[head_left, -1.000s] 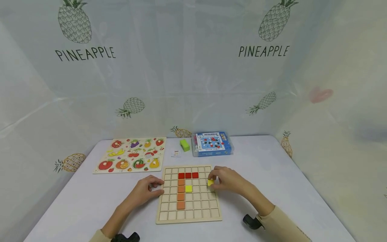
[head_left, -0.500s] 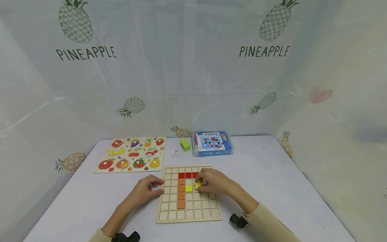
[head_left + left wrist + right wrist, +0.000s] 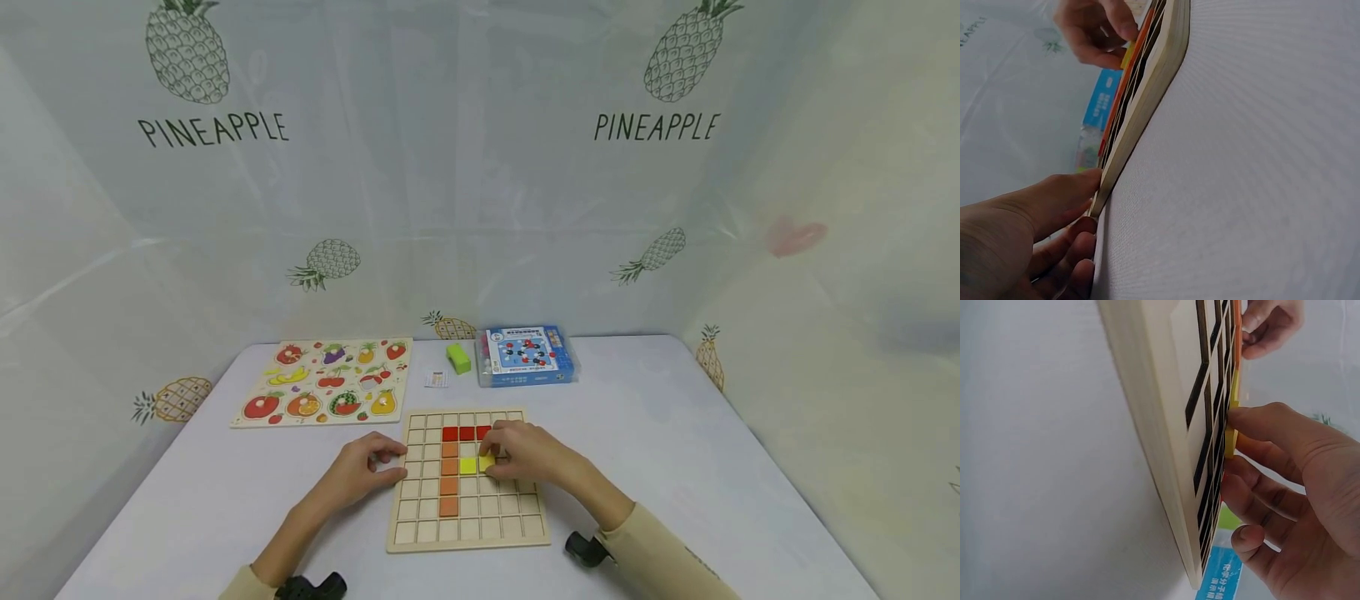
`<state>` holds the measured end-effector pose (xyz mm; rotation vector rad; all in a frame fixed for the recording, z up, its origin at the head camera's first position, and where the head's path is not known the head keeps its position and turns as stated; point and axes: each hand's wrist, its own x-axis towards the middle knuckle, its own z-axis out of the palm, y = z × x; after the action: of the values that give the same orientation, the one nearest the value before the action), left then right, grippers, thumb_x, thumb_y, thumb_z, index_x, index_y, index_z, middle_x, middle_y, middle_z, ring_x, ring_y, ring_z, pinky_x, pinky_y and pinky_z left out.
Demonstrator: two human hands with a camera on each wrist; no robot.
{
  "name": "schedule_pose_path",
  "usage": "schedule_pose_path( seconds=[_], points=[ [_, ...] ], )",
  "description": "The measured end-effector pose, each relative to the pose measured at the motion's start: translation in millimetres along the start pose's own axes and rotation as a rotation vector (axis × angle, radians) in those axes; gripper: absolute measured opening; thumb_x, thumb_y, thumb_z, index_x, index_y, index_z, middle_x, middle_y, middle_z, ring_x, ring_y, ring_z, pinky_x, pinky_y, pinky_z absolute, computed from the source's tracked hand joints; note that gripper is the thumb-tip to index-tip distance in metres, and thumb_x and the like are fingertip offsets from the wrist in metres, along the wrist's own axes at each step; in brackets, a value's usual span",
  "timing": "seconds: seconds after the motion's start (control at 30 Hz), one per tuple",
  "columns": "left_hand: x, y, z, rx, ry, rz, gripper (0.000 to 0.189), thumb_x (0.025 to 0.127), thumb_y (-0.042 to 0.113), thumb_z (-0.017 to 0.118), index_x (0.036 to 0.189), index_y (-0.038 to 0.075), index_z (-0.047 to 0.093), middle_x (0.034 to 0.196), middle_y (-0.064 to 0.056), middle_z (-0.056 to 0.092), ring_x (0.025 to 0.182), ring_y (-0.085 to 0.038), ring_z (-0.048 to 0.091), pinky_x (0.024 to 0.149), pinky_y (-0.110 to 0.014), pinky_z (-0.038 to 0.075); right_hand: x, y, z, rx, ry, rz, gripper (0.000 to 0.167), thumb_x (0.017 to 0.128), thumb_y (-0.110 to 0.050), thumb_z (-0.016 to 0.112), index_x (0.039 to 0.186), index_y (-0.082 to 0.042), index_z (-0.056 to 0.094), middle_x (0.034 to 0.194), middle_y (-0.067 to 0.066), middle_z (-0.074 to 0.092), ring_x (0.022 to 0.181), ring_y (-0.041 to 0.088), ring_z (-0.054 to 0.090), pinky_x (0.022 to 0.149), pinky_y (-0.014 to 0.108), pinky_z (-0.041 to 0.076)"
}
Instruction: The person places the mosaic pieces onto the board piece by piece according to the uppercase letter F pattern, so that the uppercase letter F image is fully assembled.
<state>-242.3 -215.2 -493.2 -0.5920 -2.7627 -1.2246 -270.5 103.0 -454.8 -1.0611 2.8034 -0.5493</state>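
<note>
My right hand (image 3: pixel 532 452) pinches a yellow square tile (image 3: pixel 486 462) between thumb and fingers, right at a cell of the wooden grid board (image 3: pixel 468 547). In the right wrist view the thumb (image 3: pixel 1257 422) lies on the near face of the tile, low at the board's surface. Immediately left sits another yellow tile (image 3: pixel 468 466). A column of orange tiles (image 3: pixel 448 486) and a row of three red tiles (image 3: pixel 467 433) fill other cells. My left hand (image 3: pixel 352 473) touches the board's left edge with relaxed thumb and fingertips, set apart along the side.
Behind the board on the left lies a fruit puzzle board (image 3: pixel 322 383). A green block (image 3: pixel 458 358), a small printed card (image 3: pixel 437 380) and a blue boxed set (image 3: pixel 527 357) stand at the back. A pineapple-print curtain (image 3: pixel 480 167) rises behind the table.
My right hand has carried the yellow tile leftward from the board's right edge to the cell beside the other yellow tile. The left hand has stayed at the left edge.
</note>
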Motion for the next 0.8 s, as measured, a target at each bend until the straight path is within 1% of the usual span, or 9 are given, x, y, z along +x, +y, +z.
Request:
schedule_pose_path(
  seconds=[0.4,0.6,0.8],
  points=[
    [-0.3,1.4,0.7,-0.004,-0.001,-0.009,0.029,0.080,0.027,0.081,0.105,0.014,0.073,0.095,0.003,0.065,0.084,-0.015,0.055,0.067,-0.019,0.044,-2.7,-0.6,-0.1,0.011,0.000,-0.007,0.018,0.086,-0.027,0.074,0.102,-0.020,0.072,0.094,-0.008,0.063,0.082,0.007,0.056,0.072,0.018,0.047],
    [0.1,1.5,1.2,-0.003,-0.003,-0.009,0.028,0.080,0.025,0.081,0.105,0.014,0.073,0.093,0.003,0.064,0.084,-0.015,0.055,0.067,-0.019,0.044,-4.3,-0.6,-2.1,0.018,0.000,-0.018,0.019,0.086,-0.028,0.075,0.102,-0.019,0.072,0.095,-0.006,0.064,0.082,0.008,0.056,0.072,0.018,0.046],
    [1.1,3.1,0.5,0.002,-0.003,-0.013,0.029,0.080,0.026,0.081,0.105,0.014,0.073,0.094,0.003,0.065,0.084,-0.014,0.055,0.067,-0.019,0.043,-9.0,4.0,-8.0,0.024,0.026,-0.016,0.019,0.087,-0.028,0.074,0.103,-0.018,0.073,0.094,-0.005,0.065,0.083,0.009,0.058,0.071,0.019,0.047]
  ],
)
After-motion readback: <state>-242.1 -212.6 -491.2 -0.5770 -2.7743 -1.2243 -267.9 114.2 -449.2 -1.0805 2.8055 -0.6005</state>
